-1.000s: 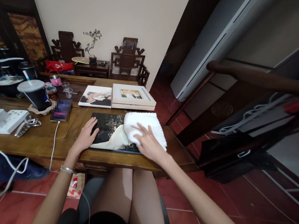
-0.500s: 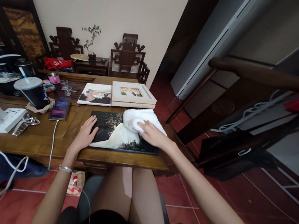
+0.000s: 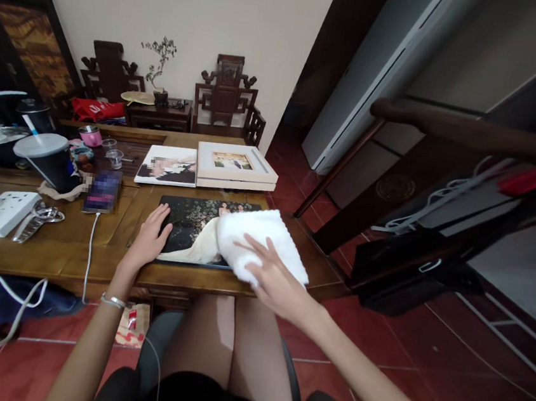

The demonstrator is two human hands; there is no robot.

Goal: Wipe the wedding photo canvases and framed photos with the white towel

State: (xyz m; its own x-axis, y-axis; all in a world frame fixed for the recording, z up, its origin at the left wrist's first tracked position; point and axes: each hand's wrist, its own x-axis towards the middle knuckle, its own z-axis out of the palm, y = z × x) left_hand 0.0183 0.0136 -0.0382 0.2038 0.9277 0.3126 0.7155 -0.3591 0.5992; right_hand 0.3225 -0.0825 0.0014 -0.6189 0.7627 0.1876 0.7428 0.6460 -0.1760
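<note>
A dark photo panel (image 3: 186, 221) showing a figure in a long white dress lies flat at the table's front edge. My left hand (image 3: 150, 237) rests on its left edge, fingers stretched out and holding nothing. Over the panel's right part lies a fluffy white towel (image 3: 285, 244), which hides that side of the picture. My right hand (image 3: 275, 281) grips a bunched part of the towel near the front edge, with some fingers extended across it.
Behind the panel are a smaller photo print (image 3: 169, 166) and a cream box (image 3: 237, 168). To the left stand a dark cup (image 3: 49, 161), a phone (image 3: 101, 190) on a cable and a white power strip (image 3: 5, 214). A wooden chair (image 3: 394, 182) is at the right.
My right hand has drawn the towel toward me and slightly right. More of the panel's upper part now shows, while its lower right is covered. My left hand stays on the left edge.
</note>
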